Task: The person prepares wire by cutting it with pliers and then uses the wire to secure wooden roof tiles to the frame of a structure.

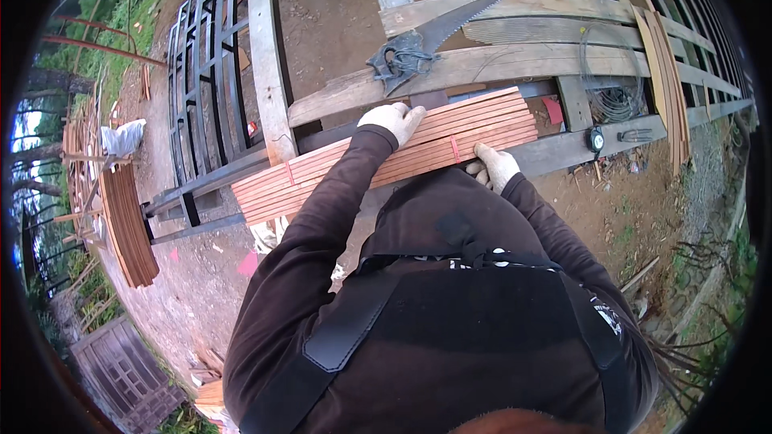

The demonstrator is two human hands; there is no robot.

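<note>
A bundle of reddish-brown wooden slats (pixel 482 124) lies slantwise in front of me, bound by two narrow red bands. My left hand (pixel 392 122), in a pale work glove, reaches across the stack and is closed over its far side. At the near side, toward the right end, my gloved right hand (pixel 494 167) grips the edge, its thumb showing and its other fingers partly hidden. Beyond the bundle, a handsaw (pixel 404 56) with a dark handle rests across weathered planks (pixel 547 62), its blade pointing up and right.
To the right, a tape measure (pixel 595 140) and a small metal tool (pixel 635 136) sit on a beam, near coiled wire (pixel 618 103). Long thin boards (pixel 663 80) lean across the frame there. Black metal frames (pixel 207 56) and another slat stack (pixel 126 225) stand left.
</note>
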